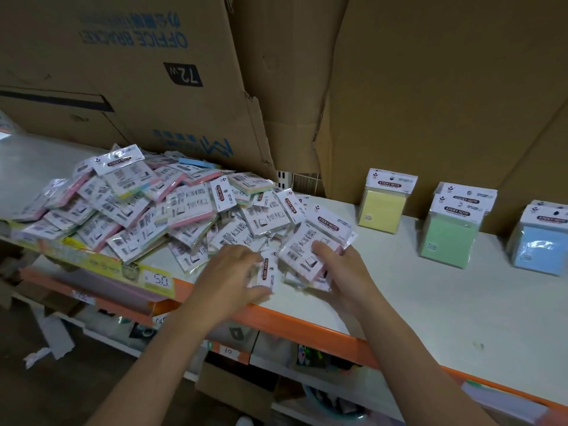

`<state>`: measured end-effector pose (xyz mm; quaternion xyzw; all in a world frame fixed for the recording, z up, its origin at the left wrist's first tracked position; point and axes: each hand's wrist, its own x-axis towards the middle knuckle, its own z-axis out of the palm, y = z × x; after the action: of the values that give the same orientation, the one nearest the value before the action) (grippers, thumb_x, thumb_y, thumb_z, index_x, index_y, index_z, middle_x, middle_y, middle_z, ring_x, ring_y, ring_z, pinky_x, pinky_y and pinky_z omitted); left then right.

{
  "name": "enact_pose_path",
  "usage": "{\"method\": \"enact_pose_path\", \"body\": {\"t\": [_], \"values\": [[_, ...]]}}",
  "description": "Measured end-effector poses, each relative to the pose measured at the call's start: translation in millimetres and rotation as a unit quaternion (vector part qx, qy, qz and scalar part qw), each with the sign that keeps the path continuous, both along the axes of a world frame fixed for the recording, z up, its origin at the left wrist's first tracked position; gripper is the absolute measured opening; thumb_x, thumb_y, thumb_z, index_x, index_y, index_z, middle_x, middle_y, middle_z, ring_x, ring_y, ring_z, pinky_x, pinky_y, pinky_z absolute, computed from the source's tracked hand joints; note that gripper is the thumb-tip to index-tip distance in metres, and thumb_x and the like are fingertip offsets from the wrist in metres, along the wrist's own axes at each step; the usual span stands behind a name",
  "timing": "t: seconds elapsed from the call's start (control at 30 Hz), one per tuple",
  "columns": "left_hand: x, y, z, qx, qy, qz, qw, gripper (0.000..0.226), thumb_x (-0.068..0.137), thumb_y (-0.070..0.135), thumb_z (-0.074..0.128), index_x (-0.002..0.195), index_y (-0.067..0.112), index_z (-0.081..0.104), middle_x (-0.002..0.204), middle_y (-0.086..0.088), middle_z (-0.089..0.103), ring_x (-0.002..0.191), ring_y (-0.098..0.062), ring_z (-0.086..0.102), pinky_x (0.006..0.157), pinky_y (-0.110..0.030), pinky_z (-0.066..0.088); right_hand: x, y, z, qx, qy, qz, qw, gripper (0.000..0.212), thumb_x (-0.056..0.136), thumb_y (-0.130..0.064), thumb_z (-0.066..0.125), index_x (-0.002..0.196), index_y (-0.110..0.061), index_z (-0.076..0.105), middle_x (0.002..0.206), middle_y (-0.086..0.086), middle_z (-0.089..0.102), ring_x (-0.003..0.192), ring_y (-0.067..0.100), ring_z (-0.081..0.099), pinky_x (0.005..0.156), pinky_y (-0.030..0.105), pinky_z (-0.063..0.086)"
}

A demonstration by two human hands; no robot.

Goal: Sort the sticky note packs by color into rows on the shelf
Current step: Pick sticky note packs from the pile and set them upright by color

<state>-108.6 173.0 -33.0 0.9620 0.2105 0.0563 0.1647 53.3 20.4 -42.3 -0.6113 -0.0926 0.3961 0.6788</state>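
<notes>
Left hand (232, 270) palm down at shelf (430, 302) front edge, fingers pinching small pack (268, 272). Right hand (339, 269) beside it, thumb atop pink pack (310, 250), fingers beneath. Mixed heap (138, 204) left; yellow pack (382, 206), green packs (450, 233), blue packs (539, 244) upright in row right.

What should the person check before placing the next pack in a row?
1. Pack gripped: ok, right hand holds a pack by the pile.
2. Its color known: ok, a pink edge shows, though it lies back side up.
3. Pink row exists: not ok, only yellow, green and blue rows show.
4. Shelf room for a new row: ok.
5. Left hand free: not ok, it rests on a small pack.
</notes>
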Motion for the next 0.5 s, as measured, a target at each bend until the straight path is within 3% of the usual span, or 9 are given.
{"method": "enact_pose_path", "body": {"t": [0.13,0.33,0.5], "values": [[-8.9,14.0,3.2,0.114,0.069,-0.036,0.990,0.062,0.076,0.056,0.073,0.127,0.023,0.061,0.132,0.004,0.050,0.125,-0.020,0.038,0.099,-0.036,0.037,-0.9,-6.5,-0.6,0.029,0.033,0.013,0.999,0.023,0.097,-0.015,0.059,0.120,-0.011,0.062,0.106,0.011,0.075,0.096,0.030,0.074,0.067,0.039,0.061],[-6.5,24.1,-0.7,0.105,-0.033,0.018,0.994,0.057,0.085,0.055,0.067,0.124,0.013,0.064,0.125,-0.006,0.056,0.119,-0.028,0.046,0.095,-0.039,0.039,-2.0,-5.7,-2.8,0.042,0.036,0.016,0.998,0.024,0.098,-0.017,0.059,0.122,-0.016,0.062,0.113,0.011,0.074,0.103,0.031,0.072,0.082,0.048,0.060],[12.3,28.4,-0.5,0.151,0.083,0.072,0.982,0.076,0.079,0.062,0.066,0.139,0.019,0.049,0.149,-0.014,0.038,0.134,-0.035,0.033,0.100,-0.047,0.036,-0.2,-6.5,-5.3,0.045,0.033,0.012,0.998,0.026,0.098,-0.015,0.058,0.124,-0.015,0.061,0.114,0.010,0.074,0.105,0.031,0.071,0.096,0.056,0.053]]}}
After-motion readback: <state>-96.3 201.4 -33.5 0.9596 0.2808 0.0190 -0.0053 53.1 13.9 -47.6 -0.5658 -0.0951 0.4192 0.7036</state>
